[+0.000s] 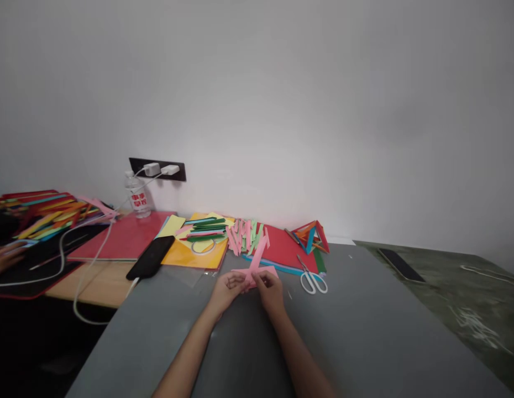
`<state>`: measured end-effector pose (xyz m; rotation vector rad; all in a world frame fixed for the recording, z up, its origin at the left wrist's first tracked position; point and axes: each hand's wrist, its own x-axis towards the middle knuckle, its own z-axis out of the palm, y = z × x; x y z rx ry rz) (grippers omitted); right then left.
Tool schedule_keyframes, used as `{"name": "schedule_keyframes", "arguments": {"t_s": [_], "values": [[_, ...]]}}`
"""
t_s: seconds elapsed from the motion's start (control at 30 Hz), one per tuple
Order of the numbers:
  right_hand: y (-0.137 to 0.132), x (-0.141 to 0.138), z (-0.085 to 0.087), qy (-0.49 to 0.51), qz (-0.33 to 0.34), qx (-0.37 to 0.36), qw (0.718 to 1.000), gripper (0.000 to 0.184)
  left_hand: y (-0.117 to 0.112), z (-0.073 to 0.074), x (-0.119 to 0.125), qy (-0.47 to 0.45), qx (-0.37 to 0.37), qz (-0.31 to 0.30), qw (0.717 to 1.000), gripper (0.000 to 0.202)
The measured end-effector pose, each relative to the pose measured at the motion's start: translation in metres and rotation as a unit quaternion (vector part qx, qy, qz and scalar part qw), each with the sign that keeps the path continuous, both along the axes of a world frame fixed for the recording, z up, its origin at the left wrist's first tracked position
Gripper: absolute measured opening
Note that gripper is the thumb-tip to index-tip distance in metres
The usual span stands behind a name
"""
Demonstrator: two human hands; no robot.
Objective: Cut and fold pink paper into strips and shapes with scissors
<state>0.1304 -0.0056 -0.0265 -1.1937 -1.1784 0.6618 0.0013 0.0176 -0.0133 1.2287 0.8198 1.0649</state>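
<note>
Both of my hands meet over the grey table at a pink paper strip (258, 256), which points up and away from me. My left hand (227, 290) pinches its lower left side with curled fingers. From the right, my right hand (269, 288) grips the strip's lower end between thumb and fingers. Beneath the strip lies a wider piece of pink paper (270, 270), partly covered by my fingers. White-handled scissors (313, 282) rest to the right of my right hand. Just beyond my hands is a pile of pink and green paper strips (242, 235).
Red sheets (277, 245) and a folded multicoloured paper shape (313, 237) lie at the back. Left are a tape roll (203, 247), a black phone-like device (151, 257) with a white cable, and a bottle (137, 196). At far left, another person's hand (6, 258) is near more strips.
</note>
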Motion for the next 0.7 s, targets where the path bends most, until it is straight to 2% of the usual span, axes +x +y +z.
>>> {"name": "schedule_keyframes", "arguments": {"t_s": [0.13,0.27,0.5,0.7], "values": [[-0.001,-0.0015,0.0022,-0.001,0.004,-0.004,1.0,0.028,0.0006,-0.0011,-0.0013,-0.027,-0.009,0.015,0.999,0.024],[-0.0018,-0.0026,0.0036,-0.017,0.018,-0.001,1.0,0.029,-0.0009,0.0017,-0.0018,-0.041,-0.027,0.001,0.999,0.024],[-0.002,-0.0038,0.001,-0.032,-0.015,0.008,0.999,0.032,-0.0028,0.0063,-0.0015,-0.05,-0.053,-0.009,0.997,0.023],[-0.0039,-0.0049,0.0045,-0.021,0.002,0.011,1.0,0.031,-0.0027,0.0045,-0.0016,-0.045,-0.033,-0.02,0.998,0.024]]}}
